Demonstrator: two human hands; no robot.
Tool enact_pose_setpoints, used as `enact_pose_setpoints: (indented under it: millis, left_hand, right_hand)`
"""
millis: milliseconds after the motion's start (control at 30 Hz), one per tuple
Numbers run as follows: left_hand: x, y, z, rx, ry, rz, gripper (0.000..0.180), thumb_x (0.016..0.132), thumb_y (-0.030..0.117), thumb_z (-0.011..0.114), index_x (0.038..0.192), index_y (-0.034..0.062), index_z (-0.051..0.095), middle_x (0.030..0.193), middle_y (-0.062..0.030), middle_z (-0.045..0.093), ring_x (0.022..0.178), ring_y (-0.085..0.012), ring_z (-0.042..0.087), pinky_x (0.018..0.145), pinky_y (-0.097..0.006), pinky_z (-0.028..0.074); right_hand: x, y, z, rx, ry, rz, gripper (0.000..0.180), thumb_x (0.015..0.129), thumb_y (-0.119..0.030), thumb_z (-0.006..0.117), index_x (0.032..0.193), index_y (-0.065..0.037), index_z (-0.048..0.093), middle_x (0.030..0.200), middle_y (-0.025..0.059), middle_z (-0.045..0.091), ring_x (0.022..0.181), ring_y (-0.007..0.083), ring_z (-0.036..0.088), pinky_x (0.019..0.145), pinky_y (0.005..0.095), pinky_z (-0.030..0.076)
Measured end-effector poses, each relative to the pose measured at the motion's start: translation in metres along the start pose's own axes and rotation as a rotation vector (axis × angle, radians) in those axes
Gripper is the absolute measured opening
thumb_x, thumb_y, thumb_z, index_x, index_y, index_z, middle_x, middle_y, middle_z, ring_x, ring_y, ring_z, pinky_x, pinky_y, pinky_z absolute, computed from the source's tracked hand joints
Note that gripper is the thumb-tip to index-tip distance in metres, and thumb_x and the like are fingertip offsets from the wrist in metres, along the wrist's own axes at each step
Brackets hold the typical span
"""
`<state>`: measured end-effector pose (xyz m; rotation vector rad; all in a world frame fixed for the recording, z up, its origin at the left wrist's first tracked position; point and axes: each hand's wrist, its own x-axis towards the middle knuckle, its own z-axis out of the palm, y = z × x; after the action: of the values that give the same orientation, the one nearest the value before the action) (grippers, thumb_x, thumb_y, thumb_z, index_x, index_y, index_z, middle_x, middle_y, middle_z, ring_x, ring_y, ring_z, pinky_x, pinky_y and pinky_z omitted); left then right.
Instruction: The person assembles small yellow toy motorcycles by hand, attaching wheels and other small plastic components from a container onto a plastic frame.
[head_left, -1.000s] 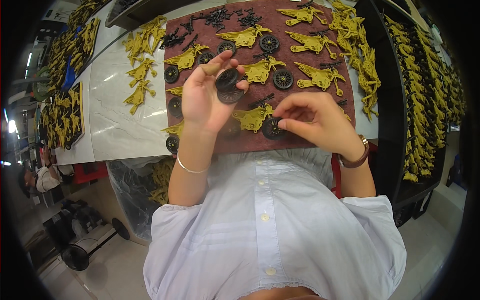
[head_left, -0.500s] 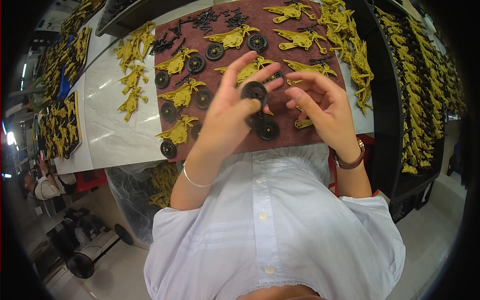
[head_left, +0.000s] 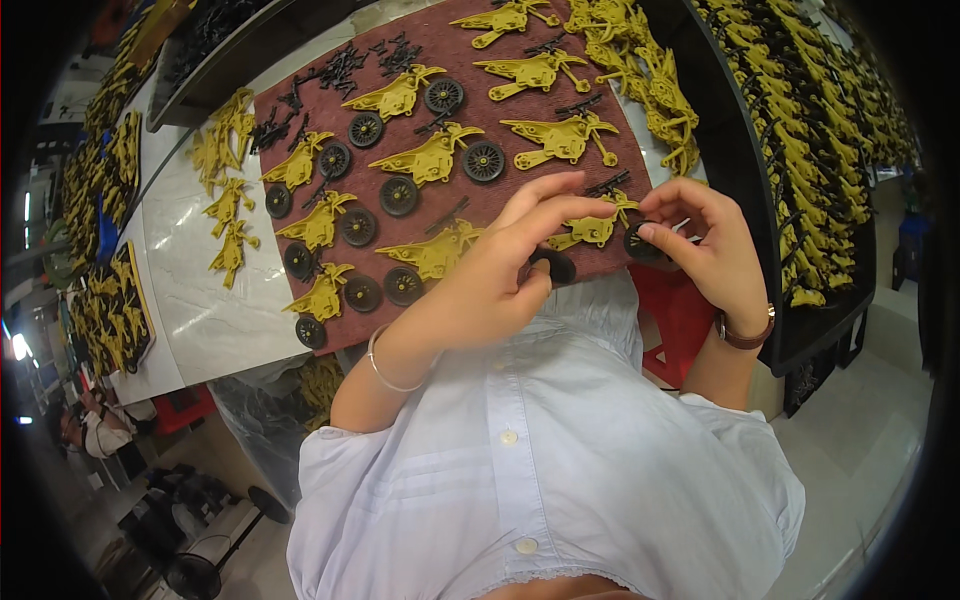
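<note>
Held wheels: two small black round plastic wheels, one in each hand. The left-hand wheel (head_left: 553,266) sits at the near edge of the mat, just above the white shirt; the right-hand wheel (head_left: 638,243) is at the mat's near right corner.
Left hand: the left hand (head_left: 495,275) has its fingers closed on its wheel, thumb below and forefinger stretched over the top.
Right hand: the right hand (head_left: 715,245) has its fingers pinched around its wheel; a brown strap sits on that wrist.
Frame between hands: one mustard-yellow plastic motorcycle frame (head_left: 592,228) lies between the two wheels, touching or just beside the fingers of both hands.
Mat: a dark red-brown rectangular felt mat (head_left: 470,35) lies on the bench and carries the parts.
Frames on mat: about eleven yellow frames in rows, counting the one between the hands.
Loose wheels on mat: about eleven black wheels, most lying beside a frame.
Small parts: a scatter of small black plastic pieces (head_left: 345,65) at the far edge of the mat; too many and too small to count.
Bench: pale marble-look bench (head_left: 215,320), with about five more yellow frames (head_left: 225,190) lying left of the mat.
Tray: a black tray (head_left: 800,330) to the right holds a dense heap of yellow frames, not countable.
</note>
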<state>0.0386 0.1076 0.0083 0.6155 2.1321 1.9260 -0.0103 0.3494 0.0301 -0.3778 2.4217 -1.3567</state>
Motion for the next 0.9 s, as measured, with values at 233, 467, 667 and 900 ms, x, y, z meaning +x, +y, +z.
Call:
enact_pose_setpoints:
  millis: [233, 467, 667, 900]
  left_hand:
    - [0.008, -0.007, 0.010, 0.242, 0.099, -0.004, 0.052, 0.074, -0.018, 0.044, 0.117, 0.0071, 0.062, 0.132, -0.0187, 0.046, 0.118, -0.0336, 0.056, 0.086, -0.036, 0.051]
    - [0.010, -0.011, 0.011, 0.347, 0.195, -0.037, 0.047, 0.074, -0.016, 0.051, 0.114, 0.0052, 0.064, 0.132, -0.0161, 0.050, 0.110, -0.0281, 0.060, 0.080, -0.032, 0.053]
    - [0.013, -0.015, 0.012, 0.405, 0.214, -0.032, 0.046, 0.074, -0.015, 0.053, 0.112, 0.0063, 0.065, 0.129, -0.0176, 0.051, 0.111, -0.0308, 0.059, 0.080, -0.033, 0.053]
    - [0.013, -0.017, 0.010, 0.360, 0.228, -0.044, 0.041, 0.075, -0.014, 0.054, 0.110, 0.0053, 0.067, 0.130, -0.0163, 0.052, 0.109, -0.0278, 0.061, 0.081, -0.032, 0.054]
  right_hand:
    - [0.000, 0.022, 0.007, 0.019, 0.013, 0.093, 0.017, 0.078, -0.005, 0.072, 0.094, -0.002, 0.065, 0.082, 0.0031, 0.068, 0.073, 0.0103, 0.062, 0.065, 0.0239, 0.048]
    - [0.000, 0.028, 0.010, -0.026, 0.087, 0.064, 0.021, 0.074, -0.005, 0.076, 0.092, -0.002, 0.065, 0.078, 0.0023, 0.065, 0.071, 0.0092, 0.060, 0.063, 0.0232, 0.048]
    - [0.002, 0.028, 0.010, -0.033, 0.146, 0.046, 0.021, 0.072, -0.005, 0.078, 0.089, -0.001, 0.065, 0.075, 0.0019, 0.063, 0.066, 0.0079, 0.058, 0.060, 0.0222, 0.047]
    - [0.005, 0.023, 0.011, -0.057, 0.184, -0.020, 0.018, 0.075, -0.007, 0.076, 0.087, 0.000, 0.065, 0.073, 0.0015, 0.064, 0.063, 0.0065, 0.056, 0.058, 0.0212, 0.046]
